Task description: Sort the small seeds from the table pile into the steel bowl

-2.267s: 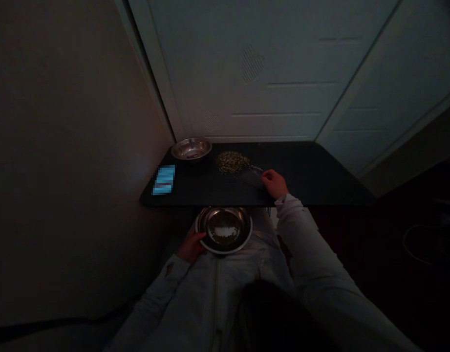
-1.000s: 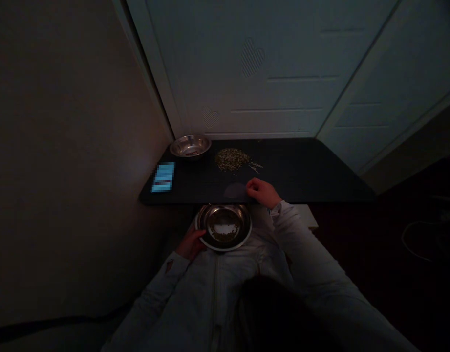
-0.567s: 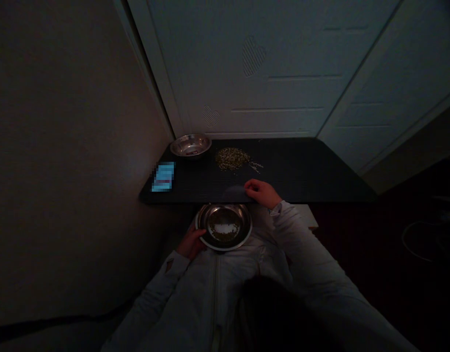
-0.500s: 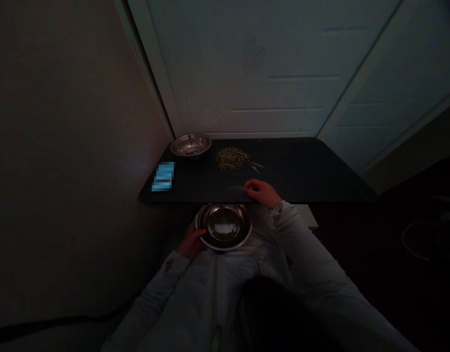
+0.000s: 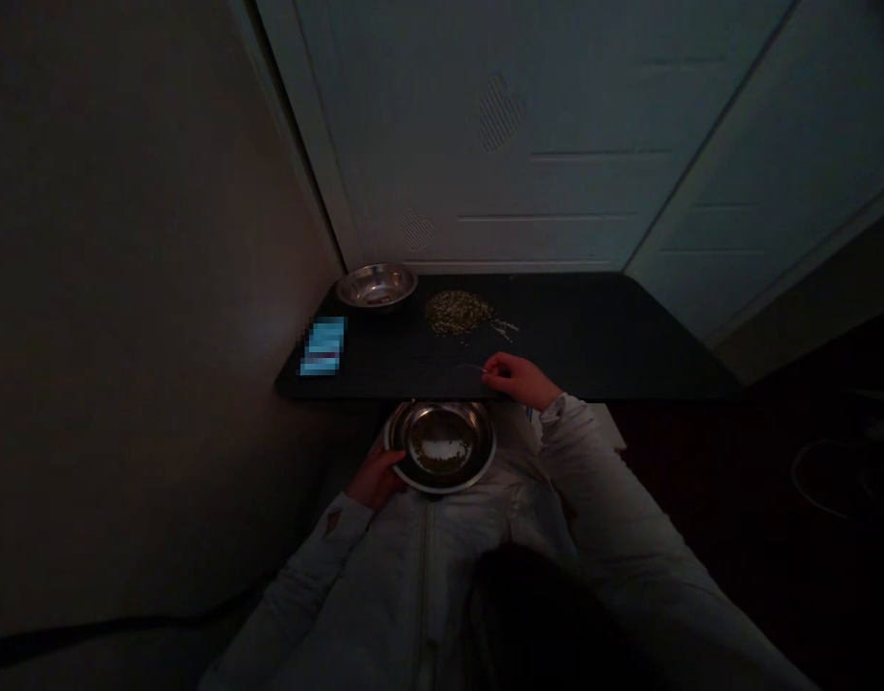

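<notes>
The room is dim. My left hand (image 5: 374,477) grips the left rim of a steel bowl (image 5: 440,446) held in my lap just below the near edge of a black table (image 5: 600,336); small greenish grains lie in the bowl. My right hand (image 5: 519,378) rests at the table's near edge, fingers pinched on a thin flat card (image 5: 470,369) that I can barely make out. Behind it a pile of small grains (image 5: 456,313) lies on the table, with a few loose ones trailing to the right.
A second steel bowl (image 5: 376,286) stands at the table's back left. A lit phone (image 5: 322,345) lies near the left edge. White panelled doors (image 5: 528,144) rise behind the table, and a wall closes the left side.
My right hand drew back from beside the grain pile to the table's near edge above the lap bowl and has stayed there. The left hand and bowl have not moved.
</notes>
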Available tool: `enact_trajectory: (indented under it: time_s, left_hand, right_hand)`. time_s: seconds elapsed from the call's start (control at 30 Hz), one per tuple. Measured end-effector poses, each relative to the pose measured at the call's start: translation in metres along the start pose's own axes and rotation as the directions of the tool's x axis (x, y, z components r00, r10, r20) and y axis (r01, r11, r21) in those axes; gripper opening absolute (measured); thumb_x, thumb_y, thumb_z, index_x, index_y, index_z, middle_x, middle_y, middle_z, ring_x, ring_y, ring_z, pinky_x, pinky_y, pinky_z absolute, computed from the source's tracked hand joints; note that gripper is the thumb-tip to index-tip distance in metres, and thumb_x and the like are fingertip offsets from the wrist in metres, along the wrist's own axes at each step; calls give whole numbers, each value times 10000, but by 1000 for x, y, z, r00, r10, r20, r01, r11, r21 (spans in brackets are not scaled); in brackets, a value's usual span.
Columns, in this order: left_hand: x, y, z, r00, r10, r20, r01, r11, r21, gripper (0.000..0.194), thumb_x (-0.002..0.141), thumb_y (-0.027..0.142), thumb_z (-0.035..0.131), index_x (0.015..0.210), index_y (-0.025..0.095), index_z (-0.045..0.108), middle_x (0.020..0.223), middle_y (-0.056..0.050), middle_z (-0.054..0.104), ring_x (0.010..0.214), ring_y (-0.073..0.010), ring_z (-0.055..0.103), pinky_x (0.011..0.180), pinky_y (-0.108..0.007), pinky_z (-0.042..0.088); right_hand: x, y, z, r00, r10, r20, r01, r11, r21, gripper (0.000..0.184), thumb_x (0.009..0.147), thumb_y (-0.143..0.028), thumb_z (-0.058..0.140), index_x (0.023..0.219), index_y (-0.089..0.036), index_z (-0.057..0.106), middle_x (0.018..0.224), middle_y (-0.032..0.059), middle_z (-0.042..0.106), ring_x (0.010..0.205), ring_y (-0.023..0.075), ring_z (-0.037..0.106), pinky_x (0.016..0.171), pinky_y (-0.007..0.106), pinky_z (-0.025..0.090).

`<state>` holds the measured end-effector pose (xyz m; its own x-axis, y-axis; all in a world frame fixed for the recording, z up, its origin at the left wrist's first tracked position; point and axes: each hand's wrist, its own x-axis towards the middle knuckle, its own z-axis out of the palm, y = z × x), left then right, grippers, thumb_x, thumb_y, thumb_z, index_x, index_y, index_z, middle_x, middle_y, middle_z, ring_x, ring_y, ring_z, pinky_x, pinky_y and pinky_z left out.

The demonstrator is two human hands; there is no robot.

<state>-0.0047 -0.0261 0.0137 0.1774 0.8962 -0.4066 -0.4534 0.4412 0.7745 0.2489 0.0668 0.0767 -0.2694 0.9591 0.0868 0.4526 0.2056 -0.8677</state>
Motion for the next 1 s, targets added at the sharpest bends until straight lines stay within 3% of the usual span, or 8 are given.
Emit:
enact_trajectory:
  time_s: [0.1, 0.23, 0.47, 0.63, 0.8, 1.0]
  left_hand:
    - [0, 0, -1, 1000, 16, 24, -15, 1000, -11, 777, 603, 177, 665, 1306, 283, 350, 1171, -64, 574, 1002, -283, 554, 759, -355, 479]
    - [-1, -1, 0, 999, 35, 23, -34, 999, -5, 762, 599, 173, 667, 1292, 285, 373, 1192, -66, 560, 992, -287, 559, 721, -346, 488]
    - [-2, -2, 0, 1000, 8, 16, -7, 1000, -26, 760, 612, 162, 655, 1301, 279, 357, 1132, -68, 590, 937, -257, 584, 740, -343, 484]
    - [-1, -2, -4, 999, -4, 37, 4, 1000, -19, 765, 621, 156, 648, 1307, 300, 341, 1079, -55, 613, 865, -228, 607, 694, -320, 493]
    - [-2, -1, -3, 1000, -3, 10, 4, 999, -32, 757, 608, 145, 650, 1295, 288, 366, 1172, -67, 564, 903, -240, 592, 695, -324, 495]
    - [-3, 0, -3, 1000, -6, 9, 6, 1000, -26, 772, 599, 154, 656, 1296, 299, 356, 1141, -59, 580, 891, -236, 595, 695, -333, 498]
  right_hand:
    - [1, -3, 0, 1000, 8, -26, -9, 1000, -15, 169, 649, -342, 545, 698, -183, 512, 570, -50, 492, 552, 90, 451, 550, 223, 351]
    - [7, -6, 4, 986, 21, -168, -42, 992, -123, 126, 669, -311, 526, 682, -188, 499, 587, -37, 506, 568, 97, 460, 560, 228, 348]
    - [24, -4, 2, 904, 108, -413, -235, 933, -272, 104, 687, -295, 513, 671, -195, 490, 627, -2, 558, 592, 123, 498, 565, 246, 348]
    - [24, 4, -12, 866, 137, -480, -309, 902, -300, 108, 693, -303, 497, 696, -195, 498, 669, 19, 582, 612, 140, 514, 581, 258, 362]
    - [24, 9, -26, 830, 153, -536, -365, 877, -314, 110, 692, -293, 485, 719, -188, 507, 717, 37, 594, 646, 150, 523, 598, 260, 367]
    - [28, 14, -30, 808, 152, -569, -386, 866, -317, 145, 699, -308, 470, 754, -182, 517, 730, 50, 599, 662, 159, 529, 613, 268, 376]
